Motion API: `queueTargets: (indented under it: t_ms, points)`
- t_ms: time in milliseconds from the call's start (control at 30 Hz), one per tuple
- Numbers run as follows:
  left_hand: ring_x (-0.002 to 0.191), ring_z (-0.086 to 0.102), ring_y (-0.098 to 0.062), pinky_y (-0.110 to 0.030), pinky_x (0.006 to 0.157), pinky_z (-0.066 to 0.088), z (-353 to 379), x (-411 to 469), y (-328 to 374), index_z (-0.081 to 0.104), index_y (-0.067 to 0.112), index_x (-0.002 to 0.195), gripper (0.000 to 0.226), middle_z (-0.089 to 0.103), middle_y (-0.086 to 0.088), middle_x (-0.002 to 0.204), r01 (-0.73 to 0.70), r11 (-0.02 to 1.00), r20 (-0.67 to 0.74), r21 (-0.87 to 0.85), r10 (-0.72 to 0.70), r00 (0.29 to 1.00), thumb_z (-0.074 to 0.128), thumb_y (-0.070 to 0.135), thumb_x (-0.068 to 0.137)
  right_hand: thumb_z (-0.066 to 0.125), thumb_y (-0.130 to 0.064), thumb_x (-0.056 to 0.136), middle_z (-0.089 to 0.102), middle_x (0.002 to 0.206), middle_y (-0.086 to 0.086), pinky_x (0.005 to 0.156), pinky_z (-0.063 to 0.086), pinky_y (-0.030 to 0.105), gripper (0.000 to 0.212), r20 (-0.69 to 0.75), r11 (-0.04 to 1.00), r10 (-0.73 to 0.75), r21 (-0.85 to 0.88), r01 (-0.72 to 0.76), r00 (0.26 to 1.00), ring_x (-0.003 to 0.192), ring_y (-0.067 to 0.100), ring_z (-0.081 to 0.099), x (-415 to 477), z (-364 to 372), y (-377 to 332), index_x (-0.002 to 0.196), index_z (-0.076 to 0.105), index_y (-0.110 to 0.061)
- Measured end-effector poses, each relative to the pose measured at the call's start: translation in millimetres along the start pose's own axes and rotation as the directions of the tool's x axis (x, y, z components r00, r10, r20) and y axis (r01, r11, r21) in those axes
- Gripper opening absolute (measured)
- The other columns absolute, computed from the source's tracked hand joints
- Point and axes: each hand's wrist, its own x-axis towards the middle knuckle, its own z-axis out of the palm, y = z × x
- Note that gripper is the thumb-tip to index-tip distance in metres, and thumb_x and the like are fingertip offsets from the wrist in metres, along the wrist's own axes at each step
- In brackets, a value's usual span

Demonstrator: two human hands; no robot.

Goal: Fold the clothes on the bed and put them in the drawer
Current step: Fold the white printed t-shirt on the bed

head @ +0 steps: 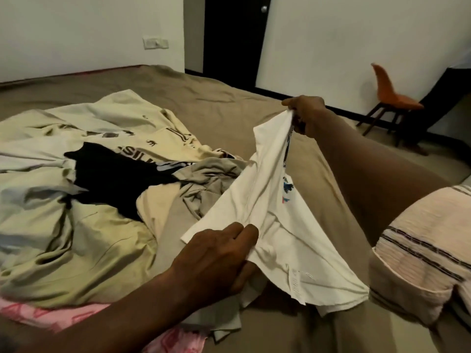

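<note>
Sprawling across the left of the olive-brown bed sheet point(216, 98), a loose heap of pale yellow-green cotton garments point(76, 238) lies unfolded, with a black printed T-shirt point(109, 174) on top and a pink patterned cloth point(51, 317) under its near edge. Just right of the heap, the left hand point(216, 256) grips the lower part of a white cotton T-shirt with a small blue print point(267, 200), fingers over the cloth and thumb tucked beneath. The shirt hangs stretched above the sheet, up to the right hand point(305, 113), which pinches its far edge. It looks light, limp and not slippery. It will likely sag wherever unsupported, so holding it at the shoulder seams or hem corners should serve best. No drawer is in view.
</note>
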Motion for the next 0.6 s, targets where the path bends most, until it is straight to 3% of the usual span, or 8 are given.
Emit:
queueTargets:
  t_ms: [67, 167, 300, 400, 467, 600]
  points:
    - [0.057, 0.055, -0.022, -0.032, 0.045, 0.045, 0.6, 11.3, 11.2, 0.053, 0.019, 0.108, 0.027, 0.055, 0.000, 0.082, -0.013, 0.996, -0.060, -0.087, 0.008, 0.998, 0.055, 0.034, 0.085, 0.069, -0.010, 0.092, 0.061, 0.082, 0.006, 0.049, 0.050, 0.023, 0.010, -0.021, 0.998, -0.005, 0.062, 0.007, 1.000, 0.055, 0.016, 0.055, -3.2, -28.3, -0.6, 0.098, 0.077, -0.013]
    - [0.065, 0.055, -0.014, -0.025, 0.054, 0.046, -3.5, 20.3, 21.5, 0.058, 0.026, 0.123, 0.035, 0.056, 0.003, 0.091, 0.002, 0.980, -0.110, -0.197, -0.025, 0.994, 0.056, 0.032, 0.088, 0.055, -0.001, 0.092, 0.064, 0.088, 0.014, 0.060, 0.058, 0.028, 0.023, 0.020, 0.990, -0.013, 0.141, 0.010, 1.000, 0.064, 0.022, 0.062, -5.7, -54.0, -0.3, 0.102, 0.075, -0.005]
    - [0.067, 0.054, -0.003, -0.016, 0.059, 0.044, -13.1, 21.4, 24.3, 0.074, 0.023, 0.112, 0.033, 0.058, 0.011, 0.087, 0.062, 0.924, -0.202, -0.376, -0.147, 0.968, 0.055, 0.023, 0.085, 0.050, -0.005, 0.091, 0.064, 0.084, 0.018, 0.069, 0.058, 0.033, 0.026, 0.086, 0.976, -0.035, 0.216, 0.015, 0.996, 0.064, 0.026, 0.061, -3.9, -59.0, 2.1, 0.100, 0.073, 0.002]
    - [0.071, 0.062, -0.003, -0.011, 0.061, 0.046, -19.5, 5.2, 12.4, 0.076, 0.018, 0.106, 0.030, 0.064, 0.016, 0.085, 0.121, 0.859, -0.220, -0.497, -0.260, 0.940, 0.057, 0.024, 0.084, 0.055, -0.013, 0.092, 0.066, 0.080, 0.015, 0.068, 0.057, 0.032, 0.020, 0.156, 0.977, -0.068, 0.212, 0.034, 0.985, 0.063, 0.024, 0.059, -1.1, -25.6, 3.0, 0.093, 0.072, -0.002]
    - [0.069, 0.067, -0.007, -0.017, 0.057, 0.050, -18.0, -12.8, -1.3, 0.078, 0.022, 0.099, 0.022, 0.069, 0.013, 0.081, 0.197, 0.806, -0.191, -0.558, -0.356, 0.915, 0.060, 0.034, 0.093, 0.058, -0.016, 0.094, 0.067, 0.081, 0.009, 0.067, 0.055, 0.032, 0.018, 0.237, 0.981, -0.085, 0.188, 0.040, 0.968, 0.063, 0.021, 0.058, 0.8, 13.8, 7.3, 0.089, 0.071, -0.006]
    - [0.059, 0.065, -0.008, -0.028, 0.051, 0.050, -4.0, -46.6, -21.0, 0.075, 0.030, 0.081, 0.025, 0.068, 0.015, 0.068, 0.401, 0.757, -0.076, -0.516, -0.506, 0.859, 0.064, 0.048, 0.095, 0.061, -0.008, 0.092, 0.058, 0.076, 0.014, 0.054, 0.041, 0.027, 0.025, 0.380, 0.989, -0.130, -0.010, 0.145, 0.916, 0.058, 0.017, 0.049, -2.6, 106.1, 26.4, 0.110, 0.069, 0.008]
